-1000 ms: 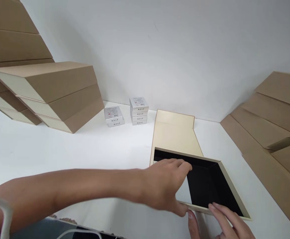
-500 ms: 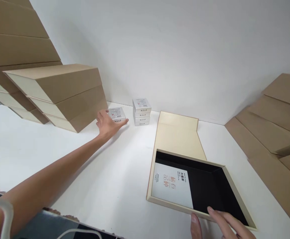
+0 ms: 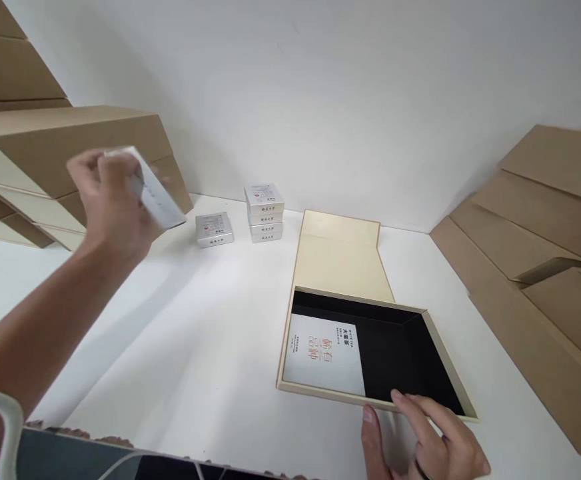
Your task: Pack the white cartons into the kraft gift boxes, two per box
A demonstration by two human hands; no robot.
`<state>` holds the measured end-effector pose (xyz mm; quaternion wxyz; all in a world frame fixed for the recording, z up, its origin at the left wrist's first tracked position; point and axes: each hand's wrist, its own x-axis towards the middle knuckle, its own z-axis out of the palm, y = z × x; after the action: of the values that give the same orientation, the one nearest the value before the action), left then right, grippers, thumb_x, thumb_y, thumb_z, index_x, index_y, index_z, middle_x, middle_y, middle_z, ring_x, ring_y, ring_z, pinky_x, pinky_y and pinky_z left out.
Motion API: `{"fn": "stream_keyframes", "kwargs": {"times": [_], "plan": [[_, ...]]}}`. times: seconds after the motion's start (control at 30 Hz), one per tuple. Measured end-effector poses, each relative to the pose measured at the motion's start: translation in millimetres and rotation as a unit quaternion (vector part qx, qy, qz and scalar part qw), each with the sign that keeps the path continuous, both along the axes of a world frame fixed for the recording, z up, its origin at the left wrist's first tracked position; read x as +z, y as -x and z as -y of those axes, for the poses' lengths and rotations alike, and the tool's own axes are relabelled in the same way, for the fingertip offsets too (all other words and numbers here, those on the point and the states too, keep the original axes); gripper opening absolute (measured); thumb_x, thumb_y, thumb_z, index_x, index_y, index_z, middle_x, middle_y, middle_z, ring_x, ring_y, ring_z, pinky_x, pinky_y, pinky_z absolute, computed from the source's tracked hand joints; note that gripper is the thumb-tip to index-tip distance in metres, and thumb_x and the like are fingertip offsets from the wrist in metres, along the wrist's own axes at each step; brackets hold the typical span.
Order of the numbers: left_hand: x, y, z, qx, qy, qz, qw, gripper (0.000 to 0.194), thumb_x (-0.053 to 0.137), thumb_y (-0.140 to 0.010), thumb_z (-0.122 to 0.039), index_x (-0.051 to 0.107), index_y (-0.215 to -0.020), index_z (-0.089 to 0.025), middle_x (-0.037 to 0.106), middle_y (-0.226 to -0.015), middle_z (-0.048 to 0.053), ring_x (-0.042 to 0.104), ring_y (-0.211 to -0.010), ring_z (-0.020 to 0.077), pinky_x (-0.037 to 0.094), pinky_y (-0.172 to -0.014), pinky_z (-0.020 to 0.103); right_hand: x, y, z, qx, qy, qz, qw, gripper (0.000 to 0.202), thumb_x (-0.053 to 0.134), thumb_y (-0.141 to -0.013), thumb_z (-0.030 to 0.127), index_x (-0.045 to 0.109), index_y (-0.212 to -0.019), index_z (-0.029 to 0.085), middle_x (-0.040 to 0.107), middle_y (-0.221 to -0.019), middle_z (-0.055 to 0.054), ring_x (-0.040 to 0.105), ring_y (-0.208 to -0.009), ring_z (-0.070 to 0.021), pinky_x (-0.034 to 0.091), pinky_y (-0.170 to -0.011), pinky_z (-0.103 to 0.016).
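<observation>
My left hand [image 3: 115, 200] is raised at the left, closed round a thin silvery-white box [image 3: 155, 199] that is tilted and a little blurred. Below and right of it, one silver box [image 3: 214, 229] lies on the table, beside a stack of silver boxes [image 3: 264, 213]. The open gift box [image 3: 340, 395] has a cream rim and a black inside. A white box with orange characters [image 3: 323, 353] fills its left part. My right hand [image 3: 420, 437] rests at the front rim, with the thumb outside and the fingertips over the edge.
Brown and cream boxes [image 3: 70, 153] are piled at the left. More brown boxes [image 3: 535, 267] stand at the right. The gift box's cream lid [image 3: 340, 260] lies flat behind it, towards the white wall [image 3: 320, 107]. A white cable [image 3: 8, 413] hangs in the lower left.
My left hand has lifted a silver box off the far table and moved it up and left; one box remains there. My right hand stays at the rim. The whole view has shifted slightly.
</observation>
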<state>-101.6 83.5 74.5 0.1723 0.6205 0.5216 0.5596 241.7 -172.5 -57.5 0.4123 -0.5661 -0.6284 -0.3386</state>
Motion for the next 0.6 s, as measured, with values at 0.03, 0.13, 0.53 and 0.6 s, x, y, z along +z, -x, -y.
{"fn": "stream_keyframes", "kwargs": {"times": [0.03,0.13,0.53,0.6], "plan": [[13.1,-14.6,11.8,-0.041,-0.021,0.081,0.996,0.046,0.049,-0.086,-0.069,0.043,-0.124,-0.043,0.069,-0.112,-0.005,0.065,-0.117,0.0246,0.05,-0.074,0.042,-2.0,-0.9,1.5,0.003,0.002,-0.012,1.0,0.03,0.082,-0.081,0.028,0.065,-0.101,0.014,0.06,-0.094,-0.009,0.061,-0.081,-0.0194,0.053,-0.071,-0.037],[40.6,-81.3,54.3,-0.218,0.066,0.007,0.974,0.074,0.078,-0.075,-0.05,0.034,-0.134,-0.037,0.072,-0.108,0.0,0.072,-0.096,0.0234,0.053,-0.07,0.037,-8.5,-8.8,6.6,0.008,-0.007,-0.05,0.999,0.037,0.084,-0.078,0.03,0.063,-0.105,0.016,0.059,-0.104,-0.011,0.063,-0.087,-0.0223,0.055,-0.072,-0.039],[2.3,-289.9,113.2,-0.558,0.179,-0.474,0.657,0.087,0.077,-0.072,-0.053,0.039,-0.139,-0.012,0.073,-0.108,0.014,0.071,-0.094,0.0323,0.053,-0.069,0.036,8.3,-60.3,32.7,-0.039,-0.087,0.104,0.99,0.047,0.087,-0.067,0.016,0.041,-0.06,0.021,0.055,-0.085,-0.004,0.069,-0.1,-0.0335,0.046,-0.062,-0.033],[-6.1,-295.6,114.4,-0.559,0.198,-0.469,0.654,0.092,0.076,-0.074,-0.054,0.036,-0.144,-0.008,0.073,-0.113,0.017,0.07,-0.1,0.0344,0.054,-0.074,0.038,6.7,-59.2,34.8,-0.044,-0.074,0.094,0.992,0.046,0.088,-0.066,0.016,0.042,-0.06,0.021,0.056,-0.084,-0.005,0.069,-0.099,-0.0337,0.045,-0.061,-0.032]]}}
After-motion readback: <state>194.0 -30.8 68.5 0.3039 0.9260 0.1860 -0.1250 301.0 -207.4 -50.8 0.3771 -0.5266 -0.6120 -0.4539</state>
